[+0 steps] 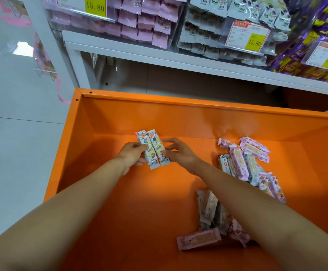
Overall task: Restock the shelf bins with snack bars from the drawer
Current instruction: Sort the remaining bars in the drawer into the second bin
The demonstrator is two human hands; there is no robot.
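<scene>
Left hand [131,154] grips two snack bars [153,149] | right hand [180,152] open, fingertips touching them | best squared before lifting from drawer [120,116]

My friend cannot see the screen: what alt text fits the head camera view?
The left hand grips two grey-wrapped snack bars inside an open orange metal drawer, the right hand touching them. Loose pink and grey snack bars lie at the drawer's right, below clear shelf bins.

drawer [120,118]: smooth orange painted metal, satin sheen. snack bars [153,149]: glossy plastic film wrappers. floor [12,133]: glossy tile.
</scene>
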